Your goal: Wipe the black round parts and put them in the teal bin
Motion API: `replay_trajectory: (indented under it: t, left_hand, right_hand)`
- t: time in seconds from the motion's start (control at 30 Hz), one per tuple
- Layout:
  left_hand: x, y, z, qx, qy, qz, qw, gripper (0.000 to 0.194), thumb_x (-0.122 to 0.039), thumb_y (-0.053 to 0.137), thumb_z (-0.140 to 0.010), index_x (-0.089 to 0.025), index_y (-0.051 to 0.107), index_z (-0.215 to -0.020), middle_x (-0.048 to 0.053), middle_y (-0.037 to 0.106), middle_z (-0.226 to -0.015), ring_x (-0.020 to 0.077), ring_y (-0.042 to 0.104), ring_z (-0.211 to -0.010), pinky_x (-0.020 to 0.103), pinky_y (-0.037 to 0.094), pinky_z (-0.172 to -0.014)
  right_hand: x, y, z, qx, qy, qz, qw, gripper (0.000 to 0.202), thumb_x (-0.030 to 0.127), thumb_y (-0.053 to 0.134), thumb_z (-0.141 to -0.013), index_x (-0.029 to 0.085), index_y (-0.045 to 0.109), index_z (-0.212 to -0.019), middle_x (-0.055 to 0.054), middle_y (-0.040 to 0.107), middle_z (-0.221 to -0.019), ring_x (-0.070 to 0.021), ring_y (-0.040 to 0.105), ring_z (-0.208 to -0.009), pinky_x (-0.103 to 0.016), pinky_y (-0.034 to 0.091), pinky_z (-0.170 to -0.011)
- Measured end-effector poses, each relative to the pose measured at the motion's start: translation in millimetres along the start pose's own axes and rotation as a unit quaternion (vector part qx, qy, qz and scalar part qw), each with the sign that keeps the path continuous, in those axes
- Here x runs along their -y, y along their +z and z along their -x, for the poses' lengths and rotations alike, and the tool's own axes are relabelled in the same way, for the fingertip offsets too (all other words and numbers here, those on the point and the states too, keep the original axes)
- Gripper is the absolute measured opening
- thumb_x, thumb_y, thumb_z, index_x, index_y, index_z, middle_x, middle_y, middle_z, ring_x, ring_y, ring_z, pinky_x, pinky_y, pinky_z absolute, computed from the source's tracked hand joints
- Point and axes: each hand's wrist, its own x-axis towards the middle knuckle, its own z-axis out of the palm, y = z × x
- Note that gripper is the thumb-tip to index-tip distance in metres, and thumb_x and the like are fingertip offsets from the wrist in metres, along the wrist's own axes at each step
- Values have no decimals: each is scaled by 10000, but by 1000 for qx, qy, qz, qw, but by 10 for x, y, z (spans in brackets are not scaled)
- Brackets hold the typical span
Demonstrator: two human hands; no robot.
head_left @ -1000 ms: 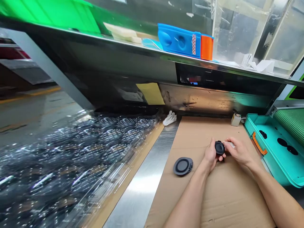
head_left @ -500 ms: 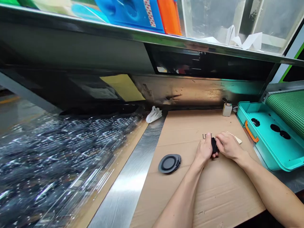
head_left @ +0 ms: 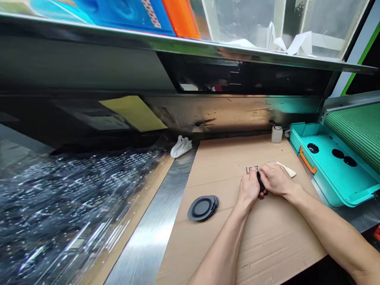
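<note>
My left hand [head_left: 249, 186] and my right hand [head_left: 275, 179] meet over the cardboard sheet [head_left: 219, 166], both closed on one small black part [head_left: 260, 183]. Most of that part is hidden by my fingers, so its kind does not show. To the left of my hands lies a short, slightly fanned stack of dark grey round discs [head_left: 202, 208] with raised rings. A pale flat piece [head_left: 287, 170] rests just beyond my right hand, partly covered by it.
A turquoise tray [head_left: 329, 186] with several black round pieces stands at right, beside a green belt [head_left: 358, 122]. A small bottle [head_left: 276, 133] and crumpled white tissue [head_left: 181, 146] sit at the back. Clear plastic packs of dark parts [head_left: 74, 206] fill the left. A shelf edge [head_left: 208, 49] crosses above.
The whole view has shifted slightly, so things appear farther left. Both hands stay closed on the black part, which now shows narrower between them.
</note>
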Motion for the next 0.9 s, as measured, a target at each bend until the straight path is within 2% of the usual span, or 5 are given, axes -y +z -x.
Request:
replay_trajectory:
  t: [0.2,0.43,0.7,0.9]
  left_hand:
    - [-19,17,25,-4,16,-50,999,601,-526,322,-936,-175,593,-531,68,551,-389,172,508,-312,255,369,-324]
    - [-9,30,28,1,13,-44,999,568,-523,354,-926,-177,583,-538,64,550,-392,160,495,-303,243,351,-315]
    - [8,31,21,16,-2,-26,1000,543,-539,379,-916,-173,572,-565,63,568,-417,152,494,-303,231,342,-304]
    - [-73,-3,31,32,-27,62,997,459,-463,412,-924,-150,578,-632,51,559,-413,161,516,-319,226,365,-305]
  right_hand:
    - [-34,-42,11,37,4,6,999,179,186,503,-971,172,636,-853,-78,683,-892,-192,613,-846,-295,421,-802]
    - [-79,-70,-2,32,-15,-8,999,183,175,529,-946,180,651,-809,-72,695,-857,-191,631,-824,-297,430,-823]
    - [-77,-137,-3,38,-10,-15,999,200,169,531,-936,180,660,-783,-73,700,-832,-192,634,-801,-288,412,-752]
    - [-36,-117,-20,25,-7,-29,999,187,188,529,-949,179,667,-823,-63,691,-862,-181,624,-801,-281,421,-758]
